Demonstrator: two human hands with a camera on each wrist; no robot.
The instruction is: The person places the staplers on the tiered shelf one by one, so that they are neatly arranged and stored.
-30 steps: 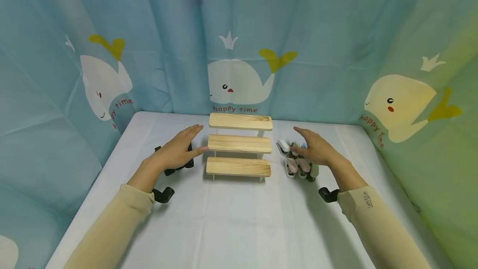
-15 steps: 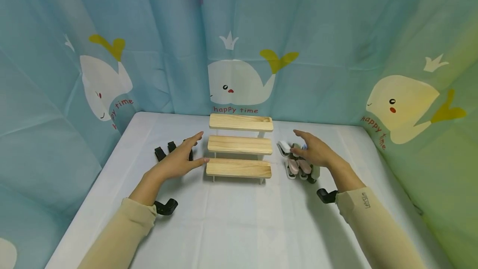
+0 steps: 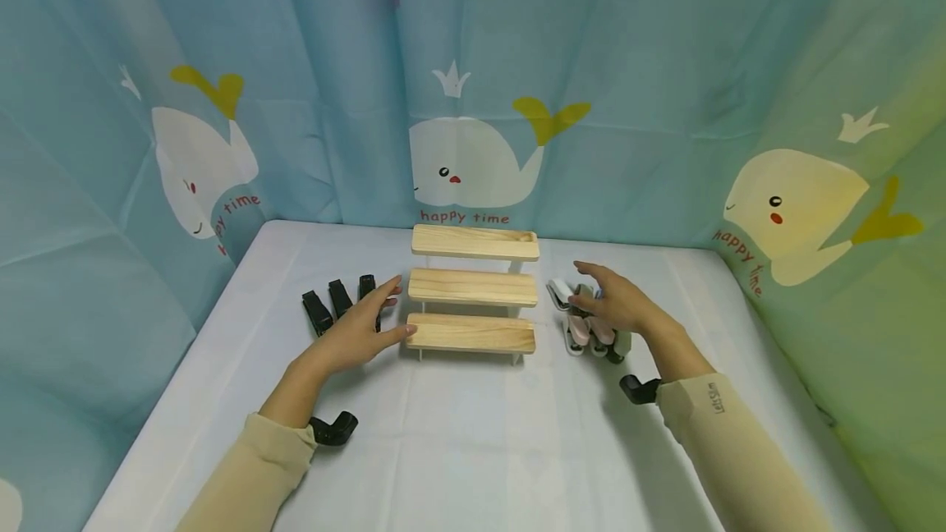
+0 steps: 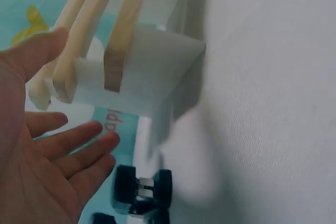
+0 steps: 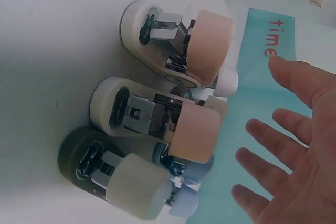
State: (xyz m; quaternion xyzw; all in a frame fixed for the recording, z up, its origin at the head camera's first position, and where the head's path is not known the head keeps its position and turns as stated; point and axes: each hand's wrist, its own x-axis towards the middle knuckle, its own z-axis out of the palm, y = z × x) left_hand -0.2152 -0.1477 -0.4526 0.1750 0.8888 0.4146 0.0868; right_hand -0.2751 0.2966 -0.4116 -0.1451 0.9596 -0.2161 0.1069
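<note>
My left hand [image 3: 358,339] hovers with its fingers loosely spread, holding nothing, beside the left end of a three-tier wooden display stand [image 3: 473,333]. Behind that hand lie black staplers [image 3: 318,314]; the left wrist view shows the end of a dark stapler [image 4: 165,187] below its fingertips. My right hand [image 3: 621,302], likewise holding nothing, is over a cluster of small staplers at the stand's right. Up close in the right wrist view are a pink stapler [image 5: 195,132], another pink stapler [image 5: 210,45] and a green one [image 5: 136,184]; a blue one [image 5: 197,169] is partly hidden behind them.
A white cloth covers the table [image 3: 458,458]. Blue-green curtains [image 3: 636,179] printed with whales enclose the back and sides. Each wrist carries a black camera mount, such as the left one [image 3: 336,428]. The stand's steps rise toward the back.
My left hand has come back toward me and a little right, uncovering more of the black staplers. The right hand has shifted slightly left and nearer; the staplers and stand stay put.
</note>
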